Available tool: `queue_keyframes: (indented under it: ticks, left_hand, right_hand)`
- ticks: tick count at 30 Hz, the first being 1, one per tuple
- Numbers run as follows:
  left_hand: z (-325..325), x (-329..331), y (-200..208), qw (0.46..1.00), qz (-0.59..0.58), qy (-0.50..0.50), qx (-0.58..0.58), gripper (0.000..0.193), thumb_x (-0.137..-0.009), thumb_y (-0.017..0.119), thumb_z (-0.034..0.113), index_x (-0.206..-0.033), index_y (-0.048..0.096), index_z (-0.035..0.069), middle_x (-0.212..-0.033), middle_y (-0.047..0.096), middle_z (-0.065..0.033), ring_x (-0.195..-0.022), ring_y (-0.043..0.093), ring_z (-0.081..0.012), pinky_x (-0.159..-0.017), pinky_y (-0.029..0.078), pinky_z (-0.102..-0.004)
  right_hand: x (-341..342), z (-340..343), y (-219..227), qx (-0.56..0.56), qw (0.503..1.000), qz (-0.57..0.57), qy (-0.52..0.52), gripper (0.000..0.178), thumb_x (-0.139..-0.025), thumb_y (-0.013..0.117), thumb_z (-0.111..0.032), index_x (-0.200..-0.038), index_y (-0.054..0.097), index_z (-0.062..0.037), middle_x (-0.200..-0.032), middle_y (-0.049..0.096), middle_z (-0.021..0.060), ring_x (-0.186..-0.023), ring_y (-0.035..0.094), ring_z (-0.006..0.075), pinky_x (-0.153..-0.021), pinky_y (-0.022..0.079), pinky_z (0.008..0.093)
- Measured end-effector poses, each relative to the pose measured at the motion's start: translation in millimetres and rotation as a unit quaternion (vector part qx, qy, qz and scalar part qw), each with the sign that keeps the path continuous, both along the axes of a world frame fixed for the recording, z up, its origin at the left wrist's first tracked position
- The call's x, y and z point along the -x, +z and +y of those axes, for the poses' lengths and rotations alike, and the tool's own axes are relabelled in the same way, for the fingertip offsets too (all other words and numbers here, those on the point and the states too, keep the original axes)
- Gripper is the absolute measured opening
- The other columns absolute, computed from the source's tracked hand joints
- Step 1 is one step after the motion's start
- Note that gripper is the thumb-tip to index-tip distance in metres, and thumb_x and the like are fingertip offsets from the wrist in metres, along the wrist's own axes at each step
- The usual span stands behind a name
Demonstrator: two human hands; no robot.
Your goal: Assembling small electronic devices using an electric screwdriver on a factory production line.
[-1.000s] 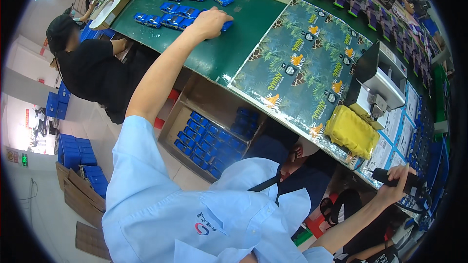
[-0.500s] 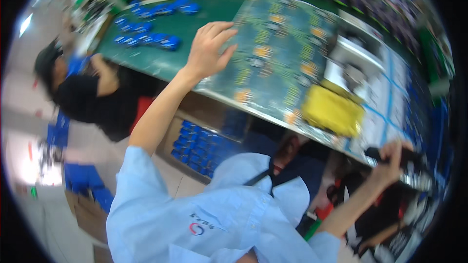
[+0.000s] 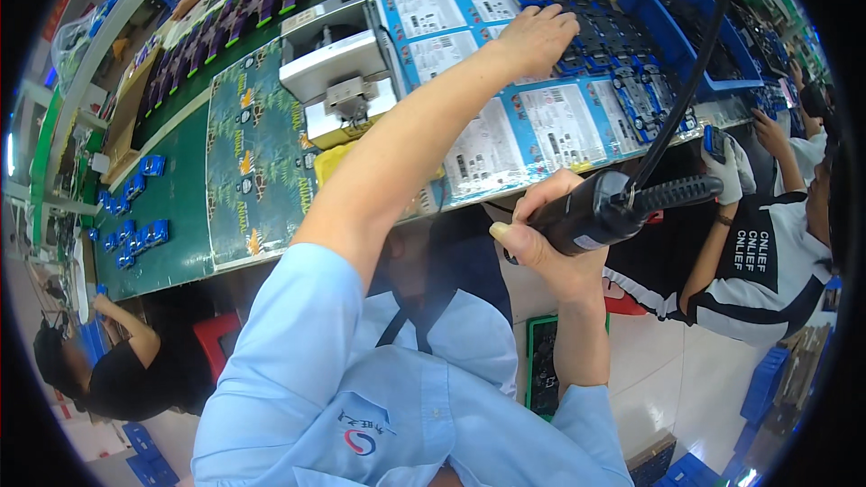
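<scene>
My right hand (image 3: 559, 243) is wrapped round a black electric screwdriver (image 3: 591, 215), held in front of the table's near edge with a thick black cord rising from it. My left arm reaches across the table. My left hand (image 3: 539, 40) has its fingers stretched out beside rows of blue-and-black toy car chassis (image 3: 604, 32); whether the fingertips touch one is unclear. Under that hand lie printed white-and-blue sheets (image 3: 487, 144). To the left of my arm stands a white-and-grey bench machine (image 3: 329, 59), with a yellow piece (image 3: 332, 162) partly hidden by my forearm.
A blue bin (image 3: 672, 22) of dark parts stands at the back right. Blue toy car bodies (image 3: 135, 233) sit on the green table (image 3: 185, 261) at left. Purple-and-black pieces (image 3: 234, 22) line the far side. Co-workers sit at both sides, one with a gloved hand (image 3: 729, 167).
My view has turned to the right. My left hand has gone from over the patterned mat to the chassis rows. The screwdriver in my right hand has come nearer the middle.
</scene>
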State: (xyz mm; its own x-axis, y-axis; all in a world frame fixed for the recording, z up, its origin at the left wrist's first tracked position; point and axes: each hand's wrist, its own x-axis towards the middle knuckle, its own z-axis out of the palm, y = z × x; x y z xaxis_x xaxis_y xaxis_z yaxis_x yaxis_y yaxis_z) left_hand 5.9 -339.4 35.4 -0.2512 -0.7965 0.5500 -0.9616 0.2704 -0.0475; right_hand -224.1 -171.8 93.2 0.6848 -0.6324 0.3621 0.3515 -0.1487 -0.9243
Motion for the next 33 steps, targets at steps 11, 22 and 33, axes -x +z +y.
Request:
queue_keyframes:
  ticks: [11,22,33]
  left_hand:
    - [75.5,7.2,0.0,0.984,0.131,-0.006,-0.124,0.047,-0.075,0.079,0.024,-0.118,0.063,0.013,-0.103,0.065,-0.0141,-0.102,0.062,-0.0344,-0.085,0.050,-0.0445]
    - [342.3,-33.3,26.2,0.971,0.191,0.135,-0.043,0.041,-0.077,0.078,0.013,-0.117,0.072,0.015,-0.113,0.062,-0.0144,-0.105,0.059,-0.0323,-0.088,0.049,-0.0407]
    - [349.7,-28.0,-14.1,0.976,0.178,0.122,0.011,0.056,-0.077,0.078,0.022,-0.130,0.061,0.012,-0.134,0.053,-0.0158,-0.124,0.050,-0.0337,-0.105,0.039,-0.0460]
  right_hand:
    - [24.1,-10.5,-2.6,-0.089,0.995,-0.021,-0.028,0.028,-0.071,0.085,-0.002,-0.087,0.062,-0.0011,-0.074,0.062,0.0033,-0.063,0.057,0.0073,-0.057,0.046,0.0202]
    - [-12.9,4.7,-1.9,-0.096,0.992,-0.083,0.003,0.020,-0.081,0.077,-0.006,-0.084,0.059,0.0007,-0.058,0.055,0.0041,-0.045,0.051,0.0090,-0.046,0.042,0.0219]
    - [-35.1,28.9,-0.7,-0.107,0.991,-0.076,0.031,0.017,-0.085,0.071,-0.005,-0.087,0.054,0.0008,-0.061,0.053,0.0057,-0.044,0.049,0.0122,-0.046,0.045,0.0266]
